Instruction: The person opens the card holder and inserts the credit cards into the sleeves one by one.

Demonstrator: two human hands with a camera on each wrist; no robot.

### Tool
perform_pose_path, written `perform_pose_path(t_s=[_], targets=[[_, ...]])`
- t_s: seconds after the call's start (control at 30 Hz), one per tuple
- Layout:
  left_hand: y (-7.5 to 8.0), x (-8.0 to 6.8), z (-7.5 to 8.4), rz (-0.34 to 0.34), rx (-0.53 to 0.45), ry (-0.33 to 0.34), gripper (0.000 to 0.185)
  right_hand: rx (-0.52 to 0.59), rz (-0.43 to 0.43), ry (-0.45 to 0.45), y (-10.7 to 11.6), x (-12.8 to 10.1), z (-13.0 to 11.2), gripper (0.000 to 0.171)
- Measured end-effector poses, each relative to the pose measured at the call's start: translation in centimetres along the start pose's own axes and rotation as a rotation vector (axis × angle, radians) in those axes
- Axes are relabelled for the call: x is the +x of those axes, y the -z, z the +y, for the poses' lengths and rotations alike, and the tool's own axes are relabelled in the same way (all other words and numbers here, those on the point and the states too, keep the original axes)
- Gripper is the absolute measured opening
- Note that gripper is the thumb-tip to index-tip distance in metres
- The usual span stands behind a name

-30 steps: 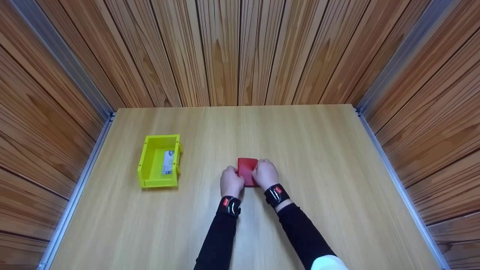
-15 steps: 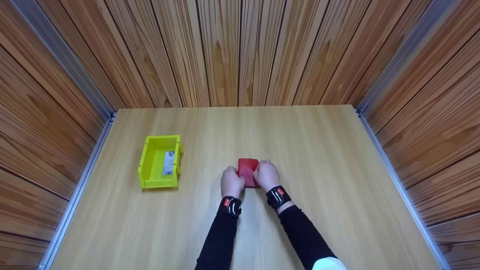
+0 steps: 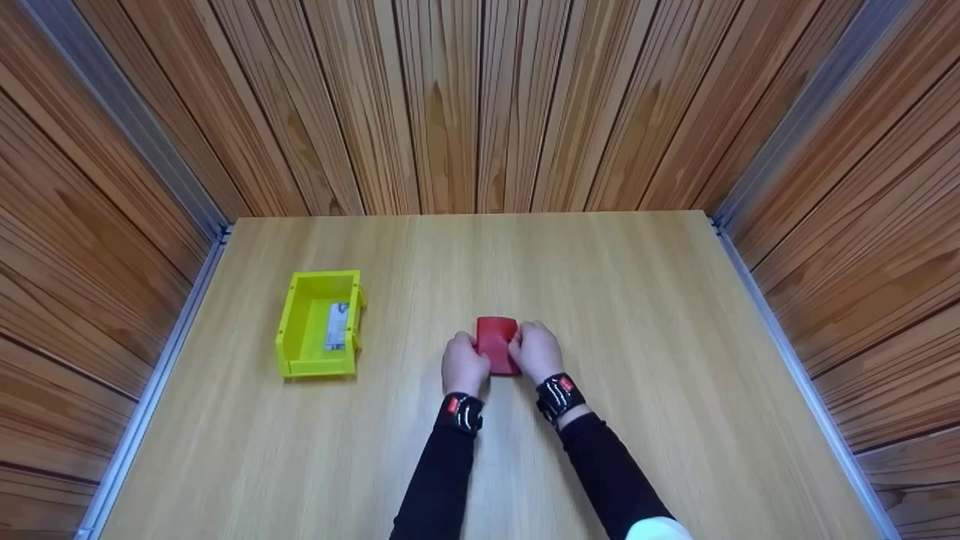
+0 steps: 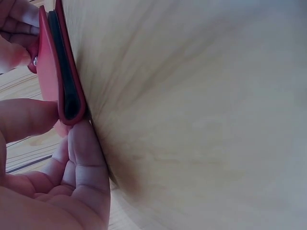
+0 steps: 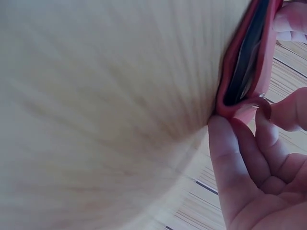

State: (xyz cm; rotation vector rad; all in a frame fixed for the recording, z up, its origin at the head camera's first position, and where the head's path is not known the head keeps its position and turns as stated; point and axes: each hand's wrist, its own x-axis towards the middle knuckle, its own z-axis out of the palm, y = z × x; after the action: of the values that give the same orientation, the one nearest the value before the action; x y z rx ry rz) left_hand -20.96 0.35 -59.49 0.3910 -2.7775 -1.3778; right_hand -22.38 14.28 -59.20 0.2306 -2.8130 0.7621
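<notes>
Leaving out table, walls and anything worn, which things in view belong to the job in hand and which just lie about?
In the job:
red case
left grip, pinching it
right grip, pinching it

Lying about:
yellow bin
label inside bin

Right hand (image 3: 537, 354) shifted slightly rightward, its black wristband (image 3: 559, 397) too, more of the red wallet (image 3: 495, 342) showing beside it

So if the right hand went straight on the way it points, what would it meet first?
The red case, whose flap the right hand pinches; beyond it, the tabletop looks free up to the plank wall, though depth is unclear.
</notes>
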Motion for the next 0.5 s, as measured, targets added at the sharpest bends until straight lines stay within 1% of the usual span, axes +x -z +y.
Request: perform_pose_path(t_s=[0.5], targets=[[-0.02,0.02,0.06,-0.015,-0.005,0.016,0.017,0.062,-0.082,-0.057,0.17,0.39,0.59,0.012]])
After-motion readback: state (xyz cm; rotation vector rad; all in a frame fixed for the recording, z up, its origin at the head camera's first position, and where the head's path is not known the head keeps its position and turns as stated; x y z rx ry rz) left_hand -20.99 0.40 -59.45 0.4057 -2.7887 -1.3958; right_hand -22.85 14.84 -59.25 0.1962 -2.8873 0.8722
